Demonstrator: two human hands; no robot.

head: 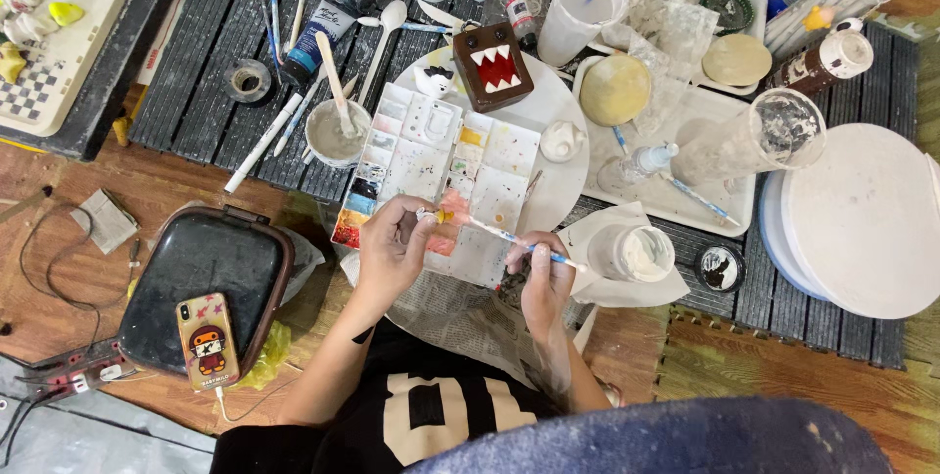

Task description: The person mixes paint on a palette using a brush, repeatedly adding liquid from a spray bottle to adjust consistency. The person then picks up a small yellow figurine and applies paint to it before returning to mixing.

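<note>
My left hand (392,247) pinches a small white and orange piece (438,214) over the near edge of a white paint palette (431,156) with many stained wells. My right hand (543,278) grips a thin blue-handled paintbrush (509,238), and its tip reaches left to the small piece. Both hands hover above a sheet of newspaper (460,312) and a round white board (563,175). A brown box-shaped figure with a red mouth and white teeth (496,68) stands on the far part of that board.
A jar of white paste (636,252) and a small black lid (720,266) sit right of my right hand. A bowl with a stick (336,131) lies left of the palette. A phone (207,340) rests on a black case (206,263). Large white discs (862,219) lie at the right.
</note>
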